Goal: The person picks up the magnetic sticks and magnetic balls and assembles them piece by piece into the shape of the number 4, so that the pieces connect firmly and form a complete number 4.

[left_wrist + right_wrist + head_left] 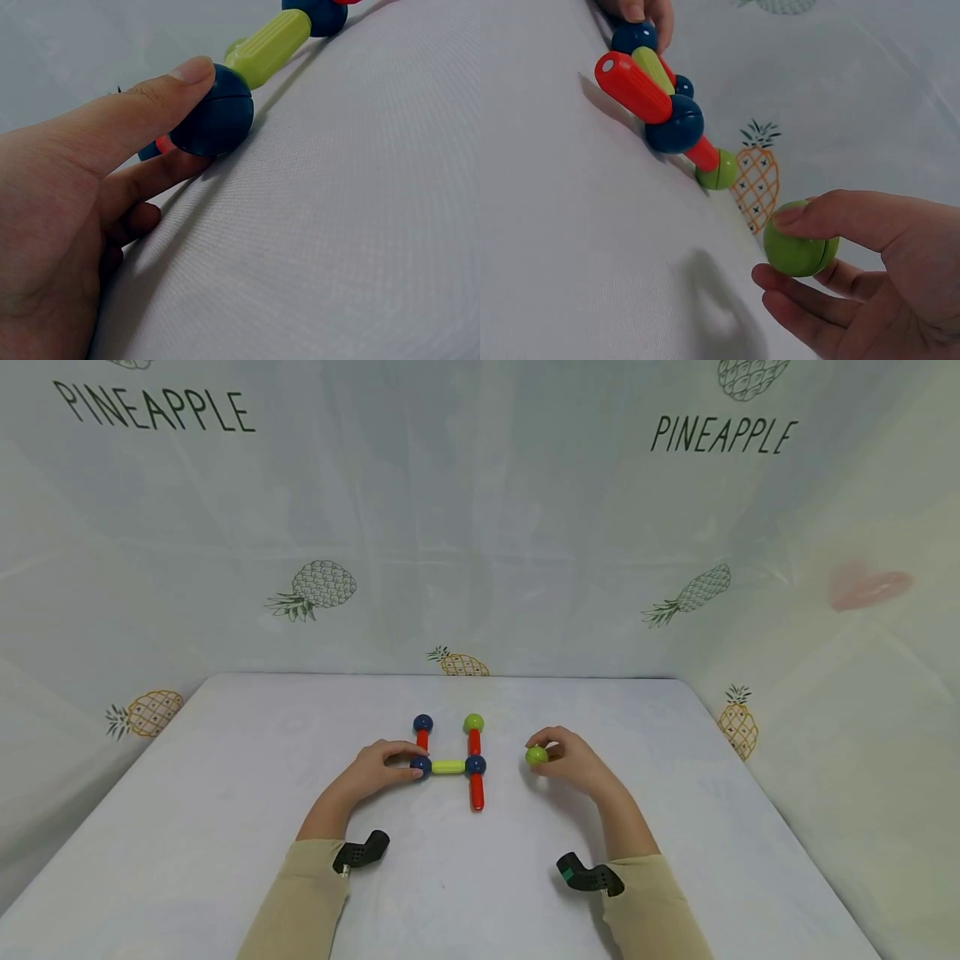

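On the white table lies a joined figure of rods and balls. A yellow-green rod (448, 767) links two blue balls. My left hand (382, 766) pinches the left blue ball (217, 116) between thumb and fingers. From that ball a red rod (423, 741) leads back to another blue ball (423, 723). The right blue ball (476, 765) carries a red rod (477, 793) toward me, its near end bare, and a red rod (474, 743) ending in a green ball (473, 722). Right of the figure, my right hand (570, 762) holds a loose green ball (799, 241) above the table.
The white-covered table (262, 827) reaches back to a pale curtain (480, 527) printed with pineapples. Black wrist cameras sit at the left cuff (362, 850) and the right cuff (590, 875).
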